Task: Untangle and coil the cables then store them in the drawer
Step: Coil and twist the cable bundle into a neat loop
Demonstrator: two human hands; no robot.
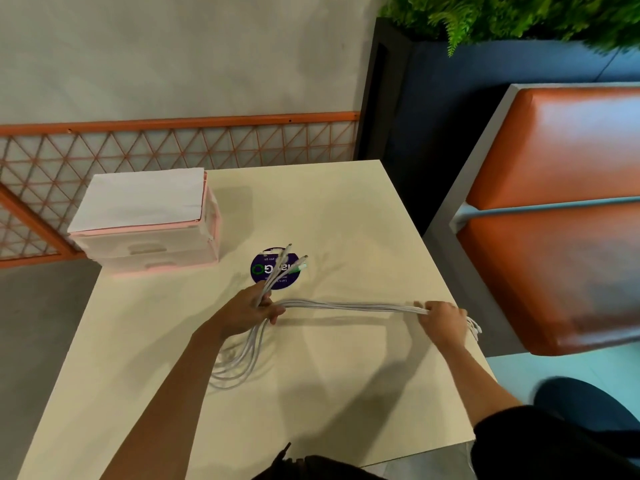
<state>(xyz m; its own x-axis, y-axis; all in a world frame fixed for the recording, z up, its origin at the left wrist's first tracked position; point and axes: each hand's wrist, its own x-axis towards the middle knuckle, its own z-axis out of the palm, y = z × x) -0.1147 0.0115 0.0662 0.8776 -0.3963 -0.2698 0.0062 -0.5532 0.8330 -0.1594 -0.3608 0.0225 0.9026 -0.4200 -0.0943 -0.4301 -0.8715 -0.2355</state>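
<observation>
Left hand (247, 308) fingers clamp the white cables (346, 305) near their plugs; right hand (445, 318) fingers grip the stretched bundle. Keeping tension even should coil it neatly.

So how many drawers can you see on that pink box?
2, stacked on the box at the table's far left: upper drawer, lower drawer. More may be hidden.

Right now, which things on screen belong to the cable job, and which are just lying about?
In the job: white cables; pink drawer unit; left hand; right hand.
Lying about: round purple sticker; paper sheets atop the unit; orange bench seat; fern.
</observation>
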